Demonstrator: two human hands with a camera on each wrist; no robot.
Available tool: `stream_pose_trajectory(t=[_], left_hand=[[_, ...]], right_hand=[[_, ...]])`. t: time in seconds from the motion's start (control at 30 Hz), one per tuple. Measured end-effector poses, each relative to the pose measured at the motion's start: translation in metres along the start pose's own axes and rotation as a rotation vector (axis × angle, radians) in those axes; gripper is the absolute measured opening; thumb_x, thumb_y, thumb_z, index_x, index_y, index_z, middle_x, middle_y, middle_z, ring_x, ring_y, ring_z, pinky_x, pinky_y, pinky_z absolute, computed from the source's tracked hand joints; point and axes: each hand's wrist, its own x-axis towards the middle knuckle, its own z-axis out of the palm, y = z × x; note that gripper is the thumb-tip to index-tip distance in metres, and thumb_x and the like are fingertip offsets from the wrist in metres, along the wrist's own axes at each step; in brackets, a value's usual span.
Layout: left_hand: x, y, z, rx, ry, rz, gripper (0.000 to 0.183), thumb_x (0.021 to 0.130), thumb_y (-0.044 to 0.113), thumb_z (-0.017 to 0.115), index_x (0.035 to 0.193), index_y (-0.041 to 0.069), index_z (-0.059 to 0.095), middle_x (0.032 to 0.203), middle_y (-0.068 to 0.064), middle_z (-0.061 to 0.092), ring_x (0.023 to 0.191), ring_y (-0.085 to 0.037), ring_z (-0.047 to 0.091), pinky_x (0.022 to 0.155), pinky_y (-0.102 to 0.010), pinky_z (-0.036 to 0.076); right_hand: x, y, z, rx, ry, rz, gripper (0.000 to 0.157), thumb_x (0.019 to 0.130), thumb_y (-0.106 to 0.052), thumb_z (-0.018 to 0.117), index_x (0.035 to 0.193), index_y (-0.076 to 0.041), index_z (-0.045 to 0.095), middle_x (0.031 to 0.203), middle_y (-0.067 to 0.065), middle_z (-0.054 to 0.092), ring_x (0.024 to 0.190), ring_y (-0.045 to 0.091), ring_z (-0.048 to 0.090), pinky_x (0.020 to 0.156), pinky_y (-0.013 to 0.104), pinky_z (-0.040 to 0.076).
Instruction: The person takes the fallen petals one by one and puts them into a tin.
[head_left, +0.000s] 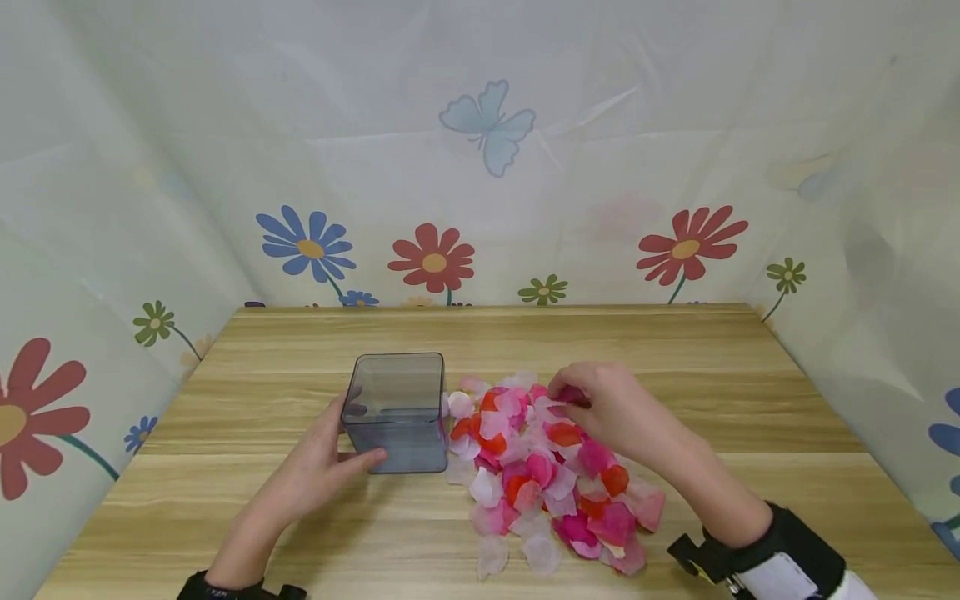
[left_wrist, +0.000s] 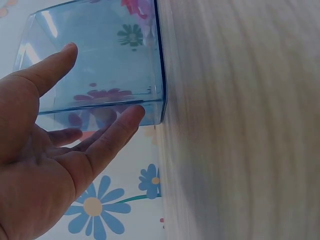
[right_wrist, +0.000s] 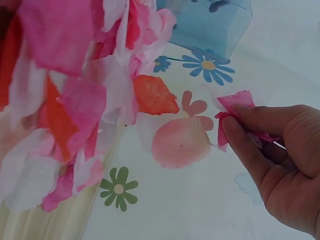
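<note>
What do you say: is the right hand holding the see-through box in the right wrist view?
No, the right hand pinches at least one pink petal, and the see-through box is apart from this hand.

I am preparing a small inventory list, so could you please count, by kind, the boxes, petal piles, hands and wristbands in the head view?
Clear box: 1
Petal pile: 1 (single petals overlap too much to count)
Left hand and right hand: 2
Wristbands: 2
Total: 6
</note>
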Motion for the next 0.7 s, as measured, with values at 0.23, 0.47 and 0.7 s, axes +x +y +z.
stream_pose_trajectory(t=[0.23, 0.47, 0.7], left_hand=[[0.0, 0.0, 0.0, -0.01, 0.0, 0.015, 0.086, 0.088, 0.013, 0.077, 0.154, 0.016, 0.022, 0.143, -0.009, 0.036, 0.127, -0.038, 0.044, 0.077, -0.026, 0.055], [0.0, 0.001, 0.0, -0.012, 0.0, 0.011, 0.086, 0.087, 0.011, 0.077, 0.154, 0.017, 0.023, 0.142, -0.008, 0.038, 0.125, -0.038, 0.046, 0.076, -0.027, 0.055], [-0.001, 0.001, 0.0, -0.027, -0.007, 0.024, 0.085, 0.088, 0.009, 0.076, 0.154, 0.017, 0.023, 0.141, -0.008, 0.037, 0.125, -0.038, 0.045, 0.076, -0.026, 0.055]], right_hand=[[0.01, -0.011, -0.004, 0.013, 0.016, -0.027, 0.019, 0.08, -0.005, 0.083, 0.093, -0.013, 0.072, 0.086, -0.008, 0.066, 0.076, 0.008, 0.064, 0.069, 0.014, 0.051], [0.022, -0.021, -0.008, 0.035, 0.049, -0.076, 0.017, 0.081, -0.009, 0.082, 0.094, -0.014, 0.072, 0.086, -0.01, 0.065, 0.075, 0.006, 0.063, 0.069, 0.014, 0.05], [0.034, -0.03, -0.011, 0.06, 0.09, -0.128, 0.017, 0.08, -0.009, 0.083, 0.092, -0.014, 0.072, 0.085, -0.009, 0.066, 0.074, 0.005, 0.064, 0.068, 0.013, 0.051]])
